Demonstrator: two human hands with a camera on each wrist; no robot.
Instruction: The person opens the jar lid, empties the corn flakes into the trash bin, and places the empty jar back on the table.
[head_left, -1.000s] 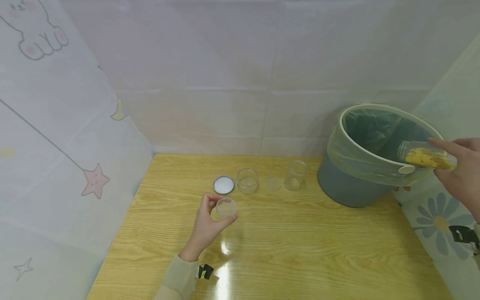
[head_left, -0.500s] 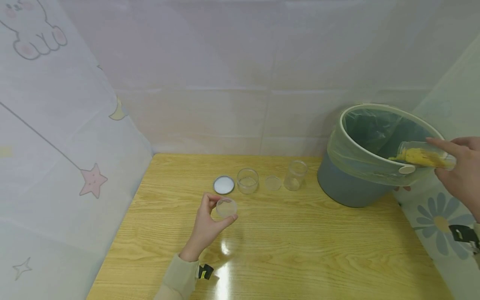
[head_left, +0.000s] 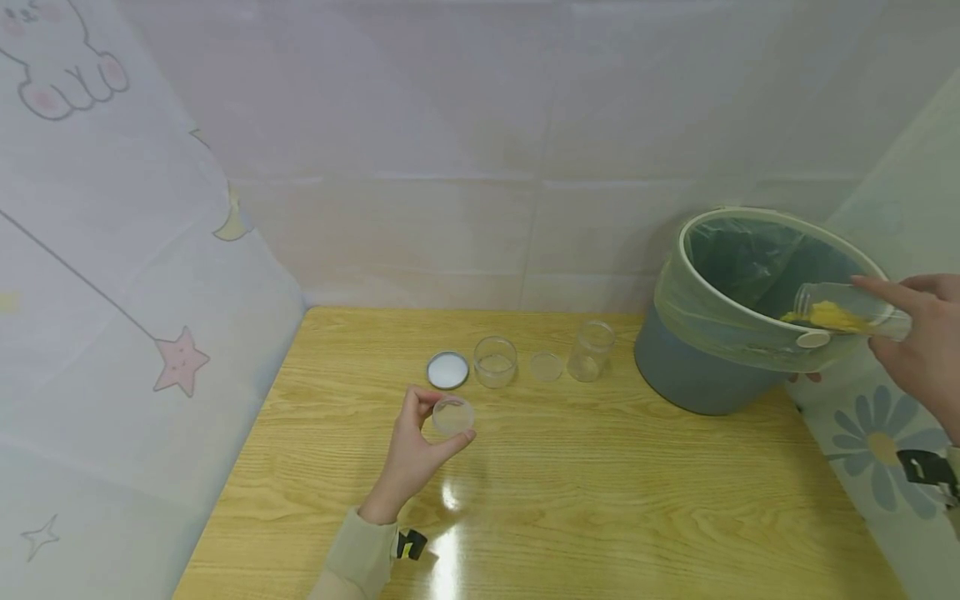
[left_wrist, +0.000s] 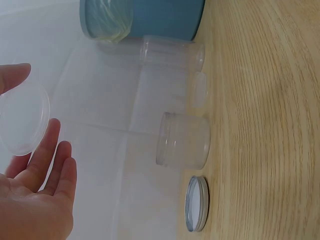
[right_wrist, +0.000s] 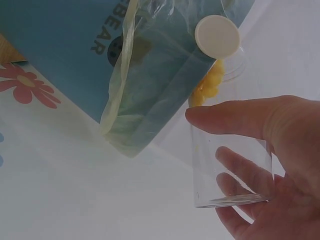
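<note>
In the head view, my left hand [head_left: 412,454] pinches a clear round lid [head_left: 453,415] by its edge, thumb on one side and fingers on the other, above the table. At the right, my right hand [head_left: 926,333] grips a clear jar [head_left: 862,308] tipped over the bin's rim, its mouth toward the inside. Yellow food [head_left: 828,316] lies near the jar's mouth; the right wrist view shows the jar's base end [right_wrist: 230,165] with no food in it. The bin [head_left: 712,358] is blue-grey with a pale rim and a plastic liner [head_left: 738,337].
Along the back of the wooden table [head_left: 600,500] stand a silver-rimmed lid [head_left: 447,369], a short clear jar [head_left: 496,363], a clear flat lid [head_left: 546,367] and a taller clear jar [head_left: 592,352]. Patterned sheets [head_left: 420,225] hang behind and at the sides.
Yellow food has slid toward the jar's mouth, and less of it is in the jar now. The right hand keeps the jar tilted over the bin; the left hand has hardly moved.
</note>
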